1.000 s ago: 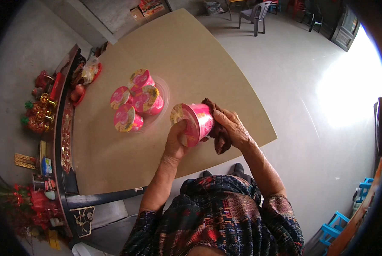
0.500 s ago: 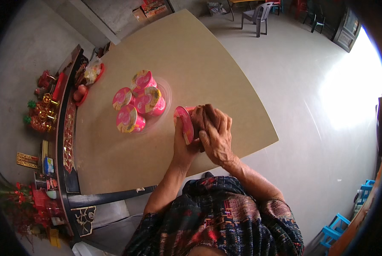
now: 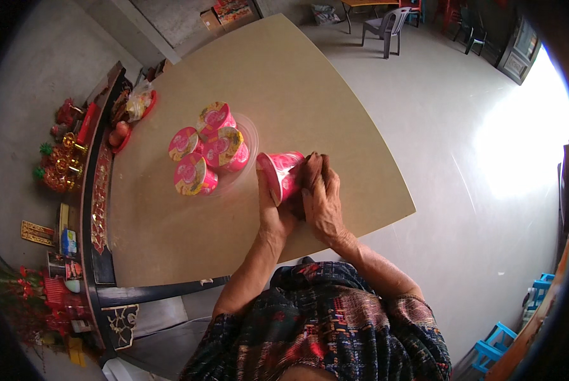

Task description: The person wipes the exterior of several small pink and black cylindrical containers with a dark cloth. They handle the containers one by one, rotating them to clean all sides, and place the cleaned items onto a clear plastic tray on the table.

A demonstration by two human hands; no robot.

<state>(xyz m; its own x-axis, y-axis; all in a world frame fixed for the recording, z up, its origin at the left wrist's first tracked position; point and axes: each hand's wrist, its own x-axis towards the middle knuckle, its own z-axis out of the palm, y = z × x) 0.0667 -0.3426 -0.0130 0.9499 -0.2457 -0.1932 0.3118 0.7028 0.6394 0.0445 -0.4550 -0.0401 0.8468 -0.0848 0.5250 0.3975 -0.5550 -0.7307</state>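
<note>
My left hand [image 3: 273,213] is closed round a pink paper cup [image 3: 289,173] with a printed lid, tilted on its side above the table [image 3: 284,82]. Its lid end points left. My right hand [image 3: 324,206] presses a crumpled dark brown cloth [image 3: 311,173] against the cup's base end, fingers bent over the cloth. Several matching cups [image 3: 226,148] stand upright to the left, bunched together. Beneath them a round clear plastic tray [image 3: 251,152] shows at the right side.
Along the left runs a dark altar shelf [image 3: 97,209] with red and gold ornaments [image 3: 65,162]. A red dish of round fruit [image 3: 119,136] is at the table's left edge. Beyond the table stands a grey plastic chair [image 3: 386,28]; blue stools [image 3: 493,346] are at lower right.
The cup in my left hand has turned, so more of its pink side shows. My right hand and the cloth have slid toward its base end.
</note>
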